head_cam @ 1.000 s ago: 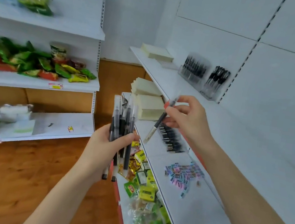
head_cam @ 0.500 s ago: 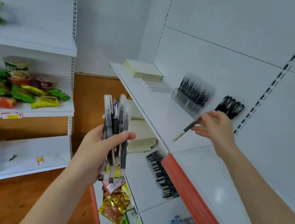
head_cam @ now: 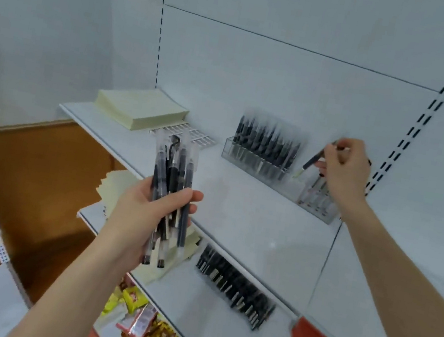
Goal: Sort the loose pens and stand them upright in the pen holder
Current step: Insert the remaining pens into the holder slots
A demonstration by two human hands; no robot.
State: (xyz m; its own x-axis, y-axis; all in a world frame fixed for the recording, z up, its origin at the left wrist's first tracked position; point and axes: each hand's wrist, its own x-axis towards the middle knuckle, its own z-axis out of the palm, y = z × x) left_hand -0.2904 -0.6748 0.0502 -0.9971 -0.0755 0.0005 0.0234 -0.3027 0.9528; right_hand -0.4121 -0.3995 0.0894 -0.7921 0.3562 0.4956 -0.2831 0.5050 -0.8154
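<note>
We held the spare pens (head_cam: 171,189) as one upright bundle in the left hand (head_cam: 145,214), near the front of the upper shelf (head_cam: 248,231) and left of the work. We judged that this left the right hand (head_cam: 343,171) free to feed one pen at a time.

Left hand: fingers and thumb were wrapped round the middle of the bundle, clenched firmly on it.

Right hand: thumb and fingertips pinched a single pen (head_cam: 311,161) near its upper end, with the remaining fingers curled. The pen was tilted, lower tip pointing down and left, just above the clear pen holder (head_cam: 317,205) at the far right of the shelf. We took the tilt as aim at an opening. Blur prevented us from telling whether the tip had entered.

A second holder (head_cam: 257,162), just to the left, stood full of upright black pens. Further loose pens (head_cam: 236,285) lay in a row on the lower shelf, so much sorting remained.
</note>
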